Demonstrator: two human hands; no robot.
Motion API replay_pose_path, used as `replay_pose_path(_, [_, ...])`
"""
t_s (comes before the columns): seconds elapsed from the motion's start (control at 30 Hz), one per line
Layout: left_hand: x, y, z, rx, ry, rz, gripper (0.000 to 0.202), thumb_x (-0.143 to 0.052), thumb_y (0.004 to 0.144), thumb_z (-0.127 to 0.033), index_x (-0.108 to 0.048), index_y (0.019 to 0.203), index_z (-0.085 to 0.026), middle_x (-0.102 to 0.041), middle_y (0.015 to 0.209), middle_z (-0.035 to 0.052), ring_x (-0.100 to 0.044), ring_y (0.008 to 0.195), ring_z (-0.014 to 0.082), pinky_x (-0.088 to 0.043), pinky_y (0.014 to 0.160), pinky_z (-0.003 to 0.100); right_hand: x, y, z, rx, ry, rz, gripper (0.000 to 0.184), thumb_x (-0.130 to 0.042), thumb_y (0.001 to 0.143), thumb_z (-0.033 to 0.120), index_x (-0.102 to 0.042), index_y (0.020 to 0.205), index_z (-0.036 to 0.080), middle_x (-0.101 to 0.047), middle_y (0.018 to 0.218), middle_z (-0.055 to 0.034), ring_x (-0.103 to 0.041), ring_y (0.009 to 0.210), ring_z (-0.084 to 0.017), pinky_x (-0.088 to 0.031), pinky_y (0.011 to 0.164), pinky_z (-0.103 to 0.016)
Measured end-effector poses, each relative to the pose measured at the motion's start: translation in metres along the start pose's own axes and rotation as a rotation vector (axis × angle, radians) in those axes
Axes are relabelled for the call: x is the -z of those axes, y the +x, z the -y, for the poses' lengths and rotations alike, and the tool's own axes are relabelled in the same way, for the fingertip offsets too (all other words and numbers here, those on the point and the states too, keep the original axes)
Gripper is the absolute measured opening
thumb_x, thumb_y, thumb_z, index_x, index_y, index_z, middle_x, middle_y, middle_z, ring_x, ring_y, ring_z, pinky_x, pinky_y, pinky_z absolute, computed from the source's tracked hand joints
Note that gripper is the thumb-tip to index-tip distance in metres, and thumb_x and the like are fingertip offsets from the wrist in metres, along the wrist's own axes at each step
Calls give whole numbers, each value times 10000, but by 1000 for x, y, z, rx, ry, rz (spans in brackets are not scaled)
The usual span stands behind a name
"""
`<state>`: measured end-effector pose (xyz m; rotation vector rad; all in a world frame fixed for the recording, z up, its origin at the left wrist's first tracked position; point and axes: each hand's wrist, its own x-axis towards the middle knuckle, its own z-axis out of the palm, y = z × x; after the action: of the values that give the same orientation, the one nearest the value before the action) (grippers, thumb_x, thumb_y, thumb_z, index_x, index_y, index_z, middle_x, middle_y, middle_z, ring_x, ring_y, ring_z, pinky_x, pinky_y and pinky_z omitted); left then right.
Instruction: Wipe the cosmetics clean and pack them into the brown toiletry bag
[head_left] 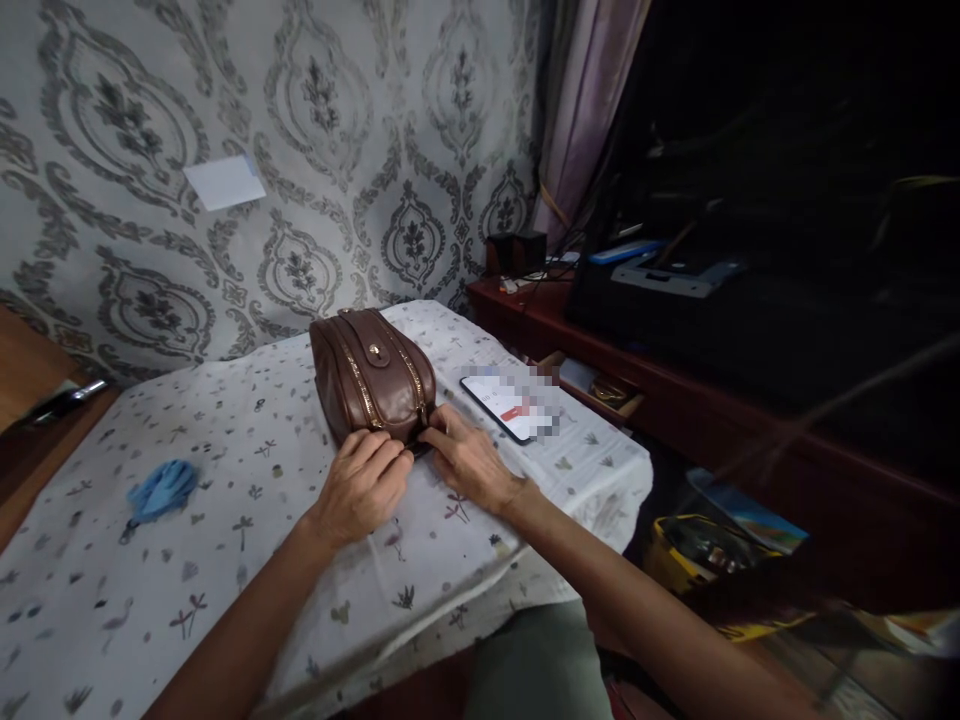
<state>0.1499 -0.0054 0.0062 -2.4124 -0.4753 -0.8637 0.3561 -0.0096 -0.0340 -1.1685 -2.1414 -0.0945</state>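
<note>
A brown leather zip pouch (369, 370) stands on a white patterned cloth (225, 470) that covers the table. My left hand (364, 485) lies at the pouch's near end, fingers curled against it. My right hand (465, 455) is beside it, fingers pinched at the near end of a zip, on what looks like the zip pull. A smartphone (508, 402) with a lit screen lies on the cloth just right of the pouch.
A crumpled blue cloth (161, 490) lies on the left of the table. A dark wooden shelf (570, 330) with small items and a black unit stands to the right. A yellow container (697, 555) sits on the floor below. Patterned wallpaper rises behind.
</note>
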Motion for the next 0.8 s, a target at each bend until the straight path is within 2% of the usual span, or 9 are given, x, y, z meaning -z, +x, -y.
replay_pose_path(0.27, [0, -4, -1, 20, -47, -15, 195, -524, 906, -77, -697, 958, -150, -730, 917, 89, -621, 905, 230, -487, 841, 396, 2, 1, -1, 29, 95, 77, 289, -522, 830, 56, -685, 1017, 203, -628, 982, -74, -609, 890, -208, -489, 721, -298])
replay_pose_path(0.37, [1, -5, -1, 35, -27, -65, 202, -538, 905, -89, -698, 1007, -158, -737, 982, 110, -631, 951, 238, -477, 890, 412, 5, -2, -1, 81, 171, 82, 353, -511, 829, 47, -683, 1091, 207, -647, 940, -59, -621, 836, -194, -491, 714, -289])
replay_pose_path(0.53, [0, -6, 1, 101, 82, -133, 362, -582, 906, -112, -626, 1259, -176, -703, 1219, 148, -607, 1172, 276, -387, 1085, 495, 14, -12, 2, 96, 313, -70, 535, -439, 835, 39, -565, 1329, 201, -678, 926, -40, -599, 693, -146, -490, 662, -262])
replay_pose_path(0.6, [-2, -7, 4, 154, 119, -124, 447, -603, 915, -154, -560, 1360, -163, -660, 1302, 177, -559, 1277, 302, -339, 1140, 529, 18, -17, -2, 20, 316, -162, 528, -423, 856, 57, -546, 1344, 216, -679, 904, -28, -583, 650, -134, -488, 642, -255])
replay_pose_path(0.7, [-8, -9, 8, 227, 130, -87, 558, -621, 923, -230, -473, 1451, -125, -580, 1406, 227, -453, 1403, 344, -316, 1168, 549, 24, -27, -18, -201, 236, -314, 467, -415, 885, 92, -562, 1306, 232, -672, 875, -26, -605, 671, -151, -504, 664, -277])
replay_pose_path(0.8, [-13, -13, 10, 253, 123, -59, 598, -609, 932, -243, -431, 1490, -127, -551, 1447, 228, -403, 1448, 343, -294, 1191, 551, 31, -36, -41, -411, 40, -377, 462, -471, 873, 166, -540, 1328, 209, -678, 1026, -97, -652, 897, -242, -529, 820, -392])
